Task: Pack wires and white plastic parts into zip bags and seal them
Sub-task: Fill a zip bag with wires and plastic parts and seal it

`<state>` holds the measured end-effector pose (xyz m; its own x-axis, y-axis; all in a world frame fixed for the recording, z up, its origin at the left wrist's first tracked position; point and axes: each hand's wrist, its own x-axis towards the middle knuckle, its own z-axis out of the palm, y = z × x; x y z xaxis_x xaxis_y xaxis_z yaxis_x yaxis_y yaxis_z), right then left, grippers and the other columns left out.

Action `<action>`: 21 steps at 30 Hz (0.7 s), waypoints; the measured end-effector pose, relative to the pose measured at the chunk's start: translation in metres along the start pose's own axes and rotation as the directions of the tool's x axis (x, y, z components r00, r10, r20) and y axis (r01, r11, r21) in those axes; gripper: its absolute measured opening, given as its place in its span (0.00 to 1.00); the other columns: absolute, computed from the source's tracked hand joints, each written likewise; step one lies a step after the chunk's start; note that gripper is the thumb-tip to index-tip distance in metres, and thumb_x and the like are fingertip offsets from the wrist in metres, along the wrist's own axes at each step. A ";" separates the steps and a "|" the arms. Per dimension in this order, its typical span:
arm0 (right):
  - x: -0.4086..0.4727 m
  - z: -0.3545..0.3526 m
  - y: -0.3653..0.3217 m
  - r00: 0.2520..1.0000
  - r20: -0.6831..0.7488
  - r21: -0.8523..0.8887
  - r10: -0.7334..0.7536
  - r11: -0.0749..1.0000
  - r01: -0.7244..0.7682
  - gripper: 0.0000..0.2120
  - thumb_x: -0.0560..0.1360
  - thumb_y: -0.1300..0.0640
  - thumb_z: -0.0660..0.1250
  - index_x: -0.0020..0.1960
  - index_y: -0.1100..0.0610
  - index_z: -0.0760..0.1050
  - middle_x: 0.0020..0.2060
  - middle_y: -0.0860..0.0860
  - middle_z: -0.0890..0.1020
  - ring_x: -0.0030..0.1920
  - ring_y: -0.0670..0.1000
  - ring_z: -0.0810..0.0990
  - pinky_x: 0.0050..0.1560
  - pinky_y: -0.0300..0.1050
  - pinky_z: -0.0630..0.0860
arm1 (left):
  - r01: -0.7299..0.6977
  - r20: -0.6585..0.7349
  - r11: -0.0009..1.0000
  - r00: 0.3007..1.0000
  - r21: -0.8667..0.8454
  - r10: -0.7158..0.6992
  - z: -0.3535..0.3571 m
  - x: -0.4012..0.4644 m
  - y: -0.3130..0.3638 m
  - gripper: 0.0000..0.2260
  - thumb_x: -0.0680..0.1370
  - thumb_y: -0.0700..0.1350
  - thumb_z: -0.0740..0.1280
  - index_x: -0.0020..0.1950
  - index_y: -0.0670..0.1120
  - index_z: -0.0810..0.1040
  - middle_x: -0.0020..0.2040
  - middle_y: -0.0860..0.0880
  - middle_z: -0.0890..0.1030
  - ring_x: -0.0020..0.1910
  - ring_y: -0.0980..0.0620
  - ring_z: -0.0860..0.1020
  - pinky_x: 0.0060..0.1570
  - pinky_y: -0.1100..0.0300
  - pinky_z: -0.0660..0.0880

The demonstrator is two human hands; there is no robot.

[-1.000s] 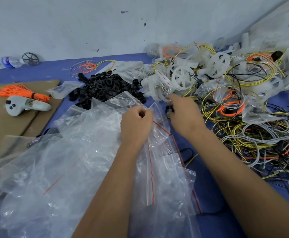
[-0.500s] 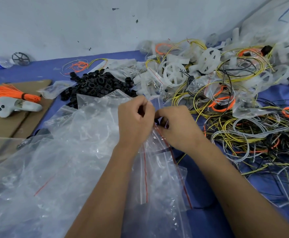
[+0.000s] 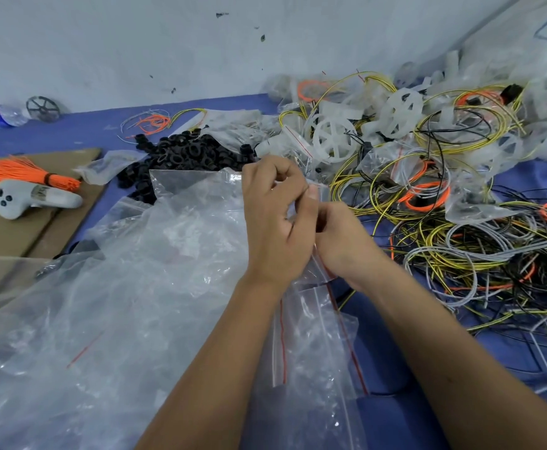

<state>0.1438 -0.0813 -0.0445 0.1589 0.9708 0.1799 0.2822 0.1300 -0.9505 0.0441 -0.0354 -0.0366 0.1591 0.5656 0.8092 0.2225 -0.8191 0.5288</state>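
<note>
Both hands meet at centre: the left hand (image 3: 275,219) and right hand (image 3: 343,241) each pinch the top edge of a clear zip bag (image 3: 314,345) with red seal lines, lying on the blue counter (image 3: 395,427). Tangled wires (image 3: 479,251) crowd the right; white plastic parts (image 3: 333,138) pile far right against the wall (image 3: 135,43). Near right counter stays open. No readable writing.

Two hands (image 3: 277,219), one controller (image 3: 32,201)

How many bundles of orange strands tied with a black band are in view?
1. The tied orange strand bundle lies on the brown cardboard sheet at left, above the grey handheld controller. Others may be hidden.
</note>
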 end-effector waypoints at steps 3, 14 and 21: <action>-0.003 0.000 -0.001 0.980 0.201 0.276 -0.009 0.960 -0.048 0.20 0.77 0.76 0.58 0.45 0.59 0.85 0.41 0.58 0.86 0.46 0.50 0.83 0.47 0.47 0.79 | -0.051 -0.041 0.999 0.998 0.006 0.051 0.001 -0.001 0.003 0.11 0.79 0.41 0.63 0.37 0.40 0.74 0.46 0.46 0.76 0.49 0.45 0.69 0.51 0.59 0.64; -0.005 0.006 -0.004 0.983 0.167 0.330 -0.072 0.944 0.013 0.13 0.74 0.61 0.62 0.40 0.51 0.84 0.39 0.52 0.84 0.44 0.47 0.81 0.46 0.44 0.78 | -0.140 -0.086 0.990 0.986 0.029 0.142 0.001 -0.001 0.008 0.10 0.76 0.40 0.64 0.36 0.39 0.75 0.47 0.44 0.78 0.50 0.45 0.70 0.53 0.56 0.66; -0.003 0.007 0.002 0.991 0.072 0.291 -0.114 0.953 0.088 0.05 0.69 0.52 0.66 0.41 0.53 0.76 0.37 0.50 0.78 0.42 0.44 0.77 0.44 0.45 0.73 | -0.176 -0.079 0.984 0.981 0.036 0.178 0.003 -0.003 0.011 0.09 0.75 0.39 0.64 0.35 0.38 0.76 0.45 0.44 0.79 0.49 0.44 0.70 0.51 0.53 0.68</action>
<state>0.1374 -0.0826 -0.0484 0.0567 0.9616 0.2684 0.0074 0.2684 -0.9633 0.0492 -0.0460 -0.0345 0.1194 0.4011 0.9082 0.2257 -0.9018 0.3686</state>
